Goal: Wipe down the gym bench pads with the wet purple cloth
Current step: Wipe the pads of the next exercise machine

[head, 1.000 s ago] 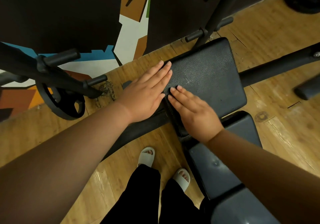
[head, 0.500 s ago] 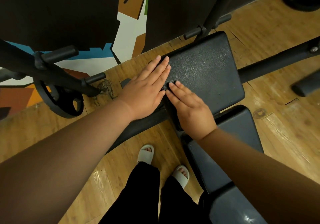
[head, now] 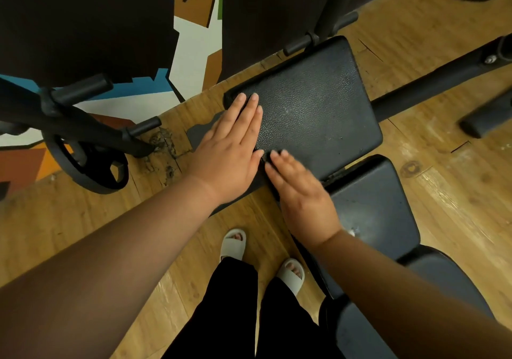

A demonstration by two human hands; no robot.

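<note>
Head camera view: a person's left hand (head: 230, 150) lies flat, fingers straight and close together, along the left edge of the textured black bench pad (head: 318, 109). The right hand (head: 302, 195), slightly blurred with its fingers also extended, touches the pad's near-left corner. A second pad (head: 374, 200) adjoins the near edge, above the wooden floor (head: 443, 192).

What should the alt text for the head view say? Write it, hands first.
The left hand lies flat along the left edge of a black bench pad, with the right hand flat at its near corner. A second pad lies nearer, over a wood floor; a weight plate is at left.
</note>
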